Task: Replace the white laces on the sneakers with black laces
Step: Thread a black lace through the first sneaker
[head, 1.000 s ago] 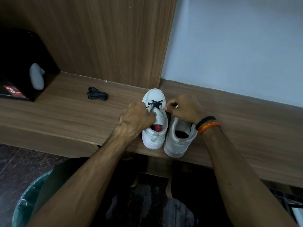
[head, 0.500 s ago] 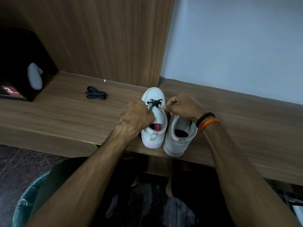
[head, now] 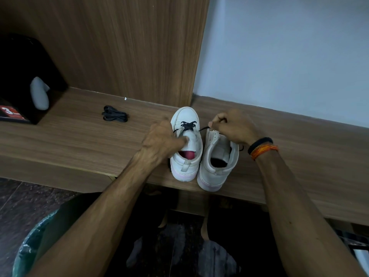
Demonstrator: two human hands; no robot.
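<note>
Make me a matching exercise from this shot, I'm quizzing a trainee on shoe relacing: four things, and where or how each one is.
Things:
1. left sneaker
2. right sneaker
3. spare black lace
4. right hand

States:
A. bundled on the shelf, left of the shoes
B. pinches a black lace end
C. black lace through its front eyelets
D. no lace visible across its tongue

Pairs: 1-C, 2-D, 3-A, 4-B

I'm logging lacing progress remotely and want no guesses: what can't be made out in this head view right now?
- Left hand covers the left side of the left sneaker; whether it grips a lace end is hidden.
- Right sneaker: its toe and front eyelets sit behind the right hand.
- Black lace: how many eyelets it passes is too small to tell.
- Black box, cut by the left edge; its label is unreadable.
</note>
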